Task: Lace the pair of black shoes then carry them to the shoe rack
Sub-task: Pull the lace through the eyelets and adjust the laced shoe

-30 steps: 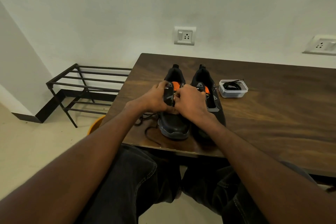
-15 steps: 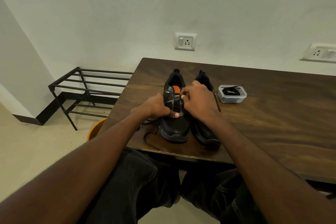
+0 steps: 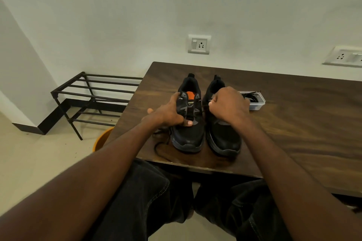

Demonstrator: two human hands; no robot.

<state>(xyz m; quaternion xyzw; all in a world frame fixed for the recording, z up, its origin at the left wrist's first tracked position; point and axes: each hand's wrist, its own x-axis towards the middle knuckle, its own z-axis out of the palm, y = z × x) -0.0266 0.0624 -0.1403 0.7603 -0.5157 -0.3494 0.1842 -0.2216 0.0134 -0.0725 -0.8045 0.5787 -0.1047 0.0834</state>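
Right hand point(image 3: 231, 105) has drawn back to 3 o'clock, pinching the lace point(image 3: 204, 106) taut.
Left hand point(image 3: 170, 113) grips the left shoe point(image 3: 189, 135), beside the right shoe point(image 3: 223, 137), on the table's point(image 3: 293, 123) near-left corner; shoe rack point(image 3: 94, 96) at 9 o'clock.

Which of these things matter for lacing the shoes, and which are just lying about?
Part of the job:
left shoe, held by left hand
right shoe
lace
right hand, pulling lace
tub of lace
shoe rack

Just lying about:
wall socket
orange tub
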